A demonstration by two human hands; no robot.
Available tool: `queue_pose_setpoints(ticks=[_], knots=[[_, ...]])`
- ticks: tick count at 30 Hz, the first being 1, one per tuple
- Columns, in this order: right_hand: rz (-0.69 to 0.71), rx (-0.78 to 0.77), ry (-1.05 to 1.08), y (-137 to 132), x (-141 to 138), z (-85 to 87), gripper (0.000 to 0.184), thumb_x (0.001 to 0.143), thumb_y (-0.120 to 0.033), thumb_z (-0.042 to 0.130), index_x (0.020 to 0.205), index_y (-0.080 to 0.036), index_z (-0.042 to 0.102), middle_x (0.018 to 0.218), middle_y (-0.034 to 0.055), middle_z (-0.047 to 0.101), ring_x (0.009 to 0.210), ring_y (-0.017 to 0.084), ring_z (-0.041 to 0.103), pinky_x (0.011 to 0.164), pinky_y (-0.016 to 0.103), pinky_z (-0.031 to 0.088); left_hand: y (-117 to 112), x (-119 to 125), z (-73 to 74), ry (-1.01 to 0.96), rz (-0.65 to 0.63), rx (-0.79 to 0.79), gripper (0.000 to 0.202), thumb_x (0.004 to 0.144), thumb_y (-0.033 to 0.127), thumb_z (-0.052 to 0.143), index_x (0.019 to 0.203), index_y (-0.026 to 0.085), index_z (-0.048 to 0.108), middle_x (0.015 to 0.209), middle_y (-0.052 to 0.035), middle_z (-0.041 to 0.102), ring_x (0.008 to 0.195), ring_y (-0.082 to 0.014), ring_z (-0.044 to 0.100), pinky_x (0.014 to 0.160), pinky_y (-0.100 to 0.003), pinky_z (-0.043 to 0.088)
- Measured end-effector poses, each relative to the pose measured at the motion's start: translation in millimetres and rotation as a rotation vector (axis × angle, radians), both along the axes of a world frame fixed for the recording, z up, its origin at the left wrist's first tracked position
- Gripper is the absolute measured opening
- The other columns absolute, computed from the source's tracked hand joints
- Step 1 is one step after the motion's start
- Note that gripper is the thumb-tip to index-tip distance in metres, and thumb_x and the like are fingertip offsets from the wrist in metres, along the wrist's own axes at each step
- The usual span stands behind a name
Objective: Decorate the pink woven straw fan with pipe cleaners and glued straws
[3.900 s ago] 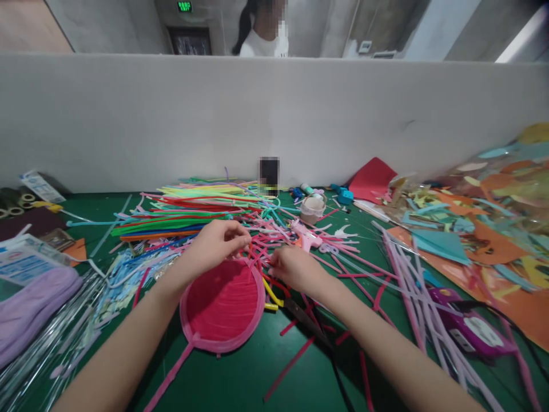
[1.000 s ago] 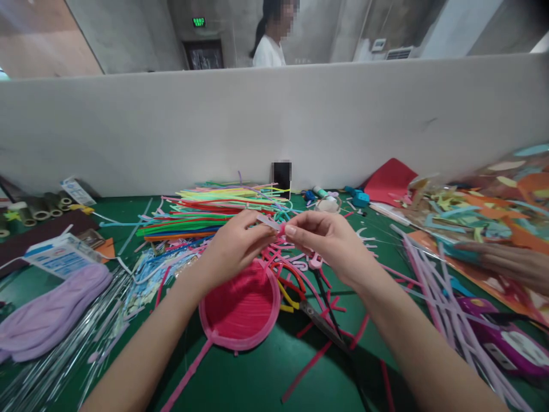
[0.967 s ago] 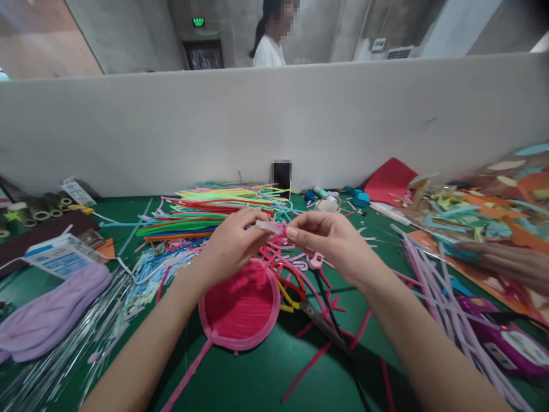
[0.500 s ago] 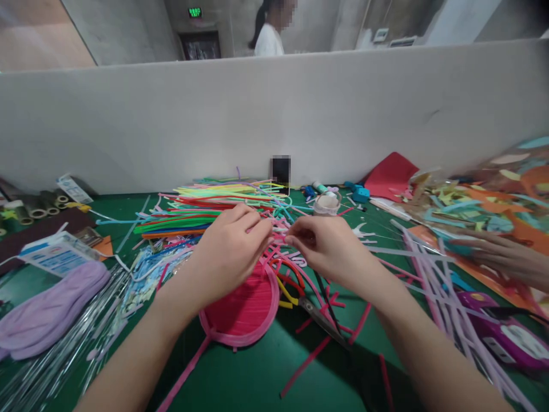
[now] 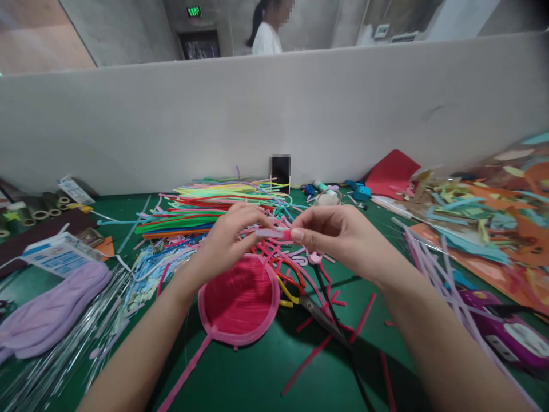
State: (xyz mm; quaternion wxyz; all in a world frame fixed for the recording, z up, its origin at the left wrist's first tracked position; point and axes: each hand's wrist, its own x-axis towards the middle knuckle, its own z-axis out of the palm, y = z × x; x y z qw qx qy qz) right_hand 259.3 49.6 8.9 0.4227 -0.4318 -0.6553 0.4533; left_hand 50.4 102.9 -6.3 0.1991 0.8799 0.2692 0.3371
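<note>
My left hand (image 5: 227,240) and my right hand (image 5: 338,234) are raised a little above the green table (image 5: 257,377), fingertips together. Between them they pinch a short pale pink pipe-cleaner piece (image 5: 274,233), one hand at each end. Just below lies a round pink fan-shaped disc (image 5: 235,297) with a light pink rim and a stem running toward me. Loose red and pink pipe-cleaner bits (image 5: 300,274) are scattered under my right hand.
A heap of coloured pipe cleaners (image 5: 201,209) lies behind my hands. Scissors (image 5: 321,320) rest right of the disc. Cut paper scraps (image 5: 480,217), a purple device (image 5: 501,329) and lilac strips are at right. A lilac bundle (image 5: 47,315) is at left. A person stands beyond the grey partition (image 5: 257,114).
My hands dipped to the pile and rose again, pinching the pale pink piece between them. Another person's hand at the right edge has gone from view.
</note>
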Motion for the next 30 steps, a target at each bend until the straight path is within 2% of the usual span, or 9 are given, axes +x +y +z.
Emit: queue_pose_setpoints(ticks=[4, 7, 10, 12, 14, 19, 22, 25, 30], knots=[[0.136, 0.016, -0.339, -3, -3, -2.9, 0.019, 0.086, -0.032, 0.063, 0.074, -0.018, 0.066, 0.060, -0.0021, 0.059, 0.053, 0.011, 0.048, 0.048, 0.023, 0.034, 0, -12, 13.0, 0.200, -0.109, -0.031, 0.015, 0.094, 0.028, 0.057, 0.085, 0.019, 0.065, 0.089, -0.0032, 0.067, 0.097, -0.0198, 0.056, 0.089, -0.031, 0.043], [0.028, 0.113, -0.613, -2, -13, -9.0, 0.016, 0.085, -0.020, 0.061, 0.069, -0.017, 0.065, 0.057, -0.0017, 0.059, 0.051, 0.011, 0.047, 0.048, 0.024, 0.030, -10, -11, 18.7, 0.380, -0.065, 0.125, 0.018, 0.096, 0.025, 0.051, 0.086, 0.017, 0.064, 0.089, -0.0058, 0.065, 0.094, -0.0220, 0.054, 0.086, -0.034, 0.044], [-0.153, 0.176, -0.684, 1, -23, -15.5, 0.013, 0.085, -0.015, 0.061, 0.072, -0.015, 0.066, 0.061, 0.0010, 0.064, 0.054, 0.012, 0.050, 0.052, 0.025, 0.031, -19, -5, 18.5, 0.495, 0.081, 0.362, 0.021, 0.096, 0.021, 0.046, 0.085, 0.013, 0.062, 0.088, -0.0097, 0.064, 0.092, -0.0258, 0.052, 0.082, -0.039, 0.044], [-0.274, 0.216, -0.629, 3, -27, -18.7, 0.012, 0.085, -0.016, 0.061, 0.075, -0.015, 0.067, 0.065, 0.0026, 0.067, 0.057, 0.013, 0.054, 0.055, 0.025, 0.033, -24, 0, 16.0, 0.514, 0.180, 0.461, 0.021, 0.095, 0.020, 0.045, 0.083, 0.013, 0.061, 0.085, -0.0108, 0.063, 0.086, -0.0264, 0.052, 0.077, -0.040, 0.044], [-0.377, 0.243, -0.519, 5, -29, -20.2, 0.012, 0.086, -0.017, 0.062, 0.075, -0.015, 0.067, 0.067, 0.0032, 0.068, 0.059, 0.014, 0.057, 0.057, 0.026, 0.036, -28, 6, 12.2, 0.461, 0.272, 0.480, 0.019, 0.094, 0.020, 0.047, 0.081, 0.013, 0.060, 0.082, -0.0099, 0.062, 0.081, -0.0257, 0.052, 0.074, -0.040, 0.043], [-0.429, 0.203, -0.102, 5, -29, -17.7, 0.015, 0.085, -0.028, 0.064, 0.077, -0.015, 0.066, 0.069, 0.0026, 0.066, 0.061, 0.014, 0.057, 0.057, 0.025, 0.041, -39, 23, -0.7, -0.038, 0.456, 0.294, 0.014, 0.089, 0.017, 0.056, 0.074, 0.017, 0.056, 0.076, -0.0032, 0.060, 0.077, -0.0203, 0.055, 0.071, -0.034, 0.043], [-0.391, 0.146, 0.124, 3, -27, -15.8, 0.026, 0.080, -0.040, 0.070, 0.078, -0.015, 0.066, 0.065, -0.0001, 0.062, 0.055, 0.011, 0.051, 0.052, 0.024, 0.039, -40, 30, -7.9, -0.236, 0.410, 0.178, 0.015, 0.089, 0.018, 0.059, 0.074, 0.018, 0.057, 0.074, 0.0001, 0.060, 0.074, -0.0171, 0.056, 0.070, -0.030, 0.043], [-0.328, 0.045, 0.286, 3, -23, -13.7, 0.030, 0.074, -0.044, 0.075, 0.076, -0.016, 0.067, 0.062, -0.0023, 0.060, 0.052, 0.008, 0.047, 0.050, 0.023, 0.037, -31, 29, -12.9, -0.291, 0.348, 0.121, 0.012, 0.090, 0.021, 0.061, 0.078, 0.019, 0.060, 0.078, 0.0009, 0.064, 0.078, -0.0168, 0.058, 0.074, -0.030, 0.044], [-0.233, -0.161, 0.453, 2, -19, -6.2, 0.027, 0.064, -0.039, 0.084, 0.070, -0.016, 0.070, 0.064, -0.0001, 0.064, 0.056, 0.009, 0.051, 0.052, 0.022, 0.039, -12, 17, -13.0, -0.268, 0.239, 0.224, 0.007, 0.091, 0.021, 0.062, 0.083, 0.021, 0.062, 0.085, -0.0006, 0.068, 0.089, -0.0187, 0.058, 0.083, -0.032, 0.045]])
